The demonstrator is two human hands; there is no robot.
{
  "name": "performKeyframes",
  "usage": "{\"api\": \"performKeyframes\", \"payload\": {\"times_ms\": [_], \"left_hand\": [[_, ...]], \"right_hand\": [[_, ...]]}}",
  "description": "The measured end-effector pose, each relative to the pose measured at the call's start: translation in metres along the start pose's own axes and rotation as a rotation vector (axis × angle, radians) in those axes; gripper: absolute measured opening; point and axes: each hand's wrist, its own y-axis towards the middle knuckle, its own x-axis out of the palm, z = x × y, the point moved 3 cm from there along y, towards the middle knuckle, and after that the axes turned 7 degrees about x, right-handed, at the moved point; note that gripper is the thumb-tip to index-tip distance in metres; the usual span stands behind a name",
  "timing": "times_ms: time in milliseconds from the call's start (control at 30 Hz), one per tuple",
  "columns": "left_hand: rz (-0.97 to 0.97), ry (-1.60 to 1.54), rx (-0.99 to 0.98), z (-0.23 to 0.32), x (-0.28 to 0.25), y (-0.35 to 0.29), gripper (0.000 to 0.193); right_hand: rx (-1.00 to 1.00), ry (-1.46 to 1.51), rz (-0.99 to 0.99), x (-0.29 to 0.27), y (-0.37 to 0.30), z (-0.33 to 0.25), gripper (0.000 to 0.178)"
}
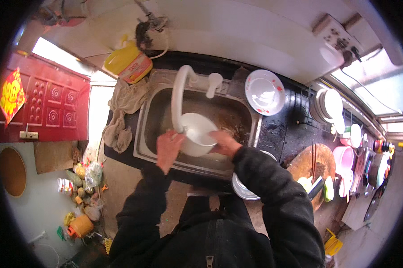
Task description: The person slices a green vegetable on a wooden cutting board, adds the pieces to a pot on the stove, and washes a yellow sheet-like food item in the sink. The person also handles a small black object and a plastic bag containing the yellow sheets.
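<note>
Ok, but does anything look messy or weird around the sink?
A little. The crumpled beige cloth sits bunched at the left edge of the black counter, instead of folded. Shiny marks right of the rectangular metal sink look like splashes. The round white bowl shows no obvious damage.

Bowl [198, 134] is over sink [142, 123], nr faucet [178, 96], btwn L hand [168, 146] & R hand [227, 144]. Jug [128, 66] behind sink to L; rag [124, 96] L of sink, nr jug. Plate [264, 91] R of sink, toward back wall [255, 35]. Dish stack [328, 105] farther R. Cutting board [299, 165] R of sink, in front of stack, w/ knife [316, 187] on it. Basin [241, 190] at sink's near R corner, partly under R sleeve [277, 187]. Door [54, 102] far L. Outlet [337, 35] on wall, back R.
</note>
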Motion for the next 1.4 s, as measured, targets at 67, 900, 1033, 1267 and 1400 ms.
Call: {"api": "performKeyframes", "payload": {"times_ms": [67,900,1033,1267,1400], "left_hand": [[-0.07,0.281,0.185,0.018,-0.012,-0.004,0.027],[-0.093,0.079,-0.034,0.013,-0.064,-0.047,0.031],[-0.064,-0.445,-0.126,0.014,-0.023,-0.054,0.03],[-0.323,-0.57,0.001,0.084,0.125,-0.017,0.029],[-0.411,-0.596,0.098,0.115,0.215,-0.003,0.028]], "right_hand": [[0.338,0.635,-0.008,0.038,0.023,0.021,0.031],[0.169,-0.828,0.302,-0.029,-0.027,-0.102,0.043],[0.466,-0.52,0.544,-0.056,-0.112,-0.106,0.008],[0.441,-0.258,0.893,-0.078,-0.239,-0.099,0.04],[0.439,-0.181,0.956,-0.067,-0.274,-0.093,0.045]]}}
